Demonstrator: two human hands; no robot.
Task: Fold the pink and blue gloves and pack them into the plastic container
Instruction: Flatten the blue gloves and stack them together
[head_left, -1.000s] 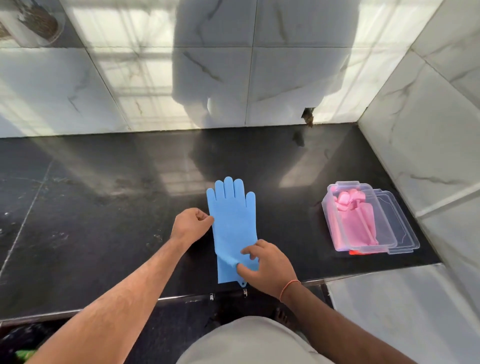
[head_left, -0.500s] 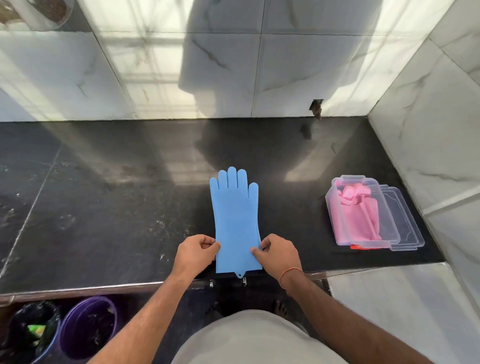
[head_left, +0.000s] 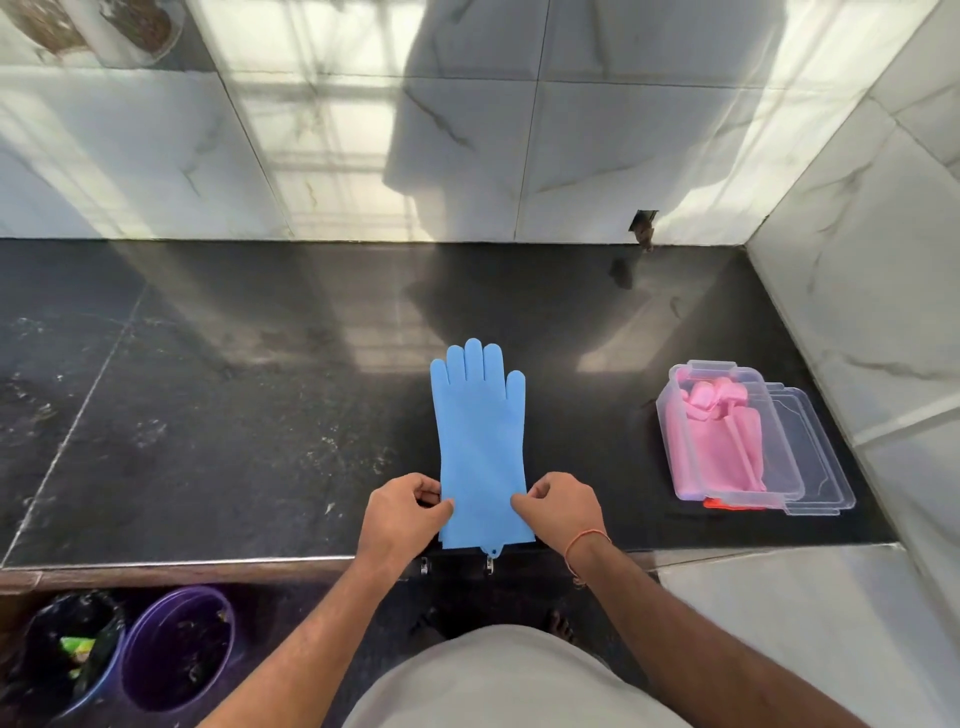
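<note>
Black stone counter (head_left: 218, 415), white marble-tile walls. Near its right edge sat the clear plastic container (head_left: 727, 439) holding folded pink gloves (head_left: 719, 447), its lid (head_left: 810, 457) beside it. Blue glove (head_left: 480, 447) lay flat at the front edge, cuff pinched by left hand (head_left: 402, 514) and right hand (head_left: 558, 509). Purple bucket (head_left: 176, 649) stood below.

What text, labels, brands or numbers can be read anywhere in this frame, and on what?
None can be read.
The blue glove, the pink gloves and the clear plastic container with its lid show no print.
The purple bucket shows no label.
</note>
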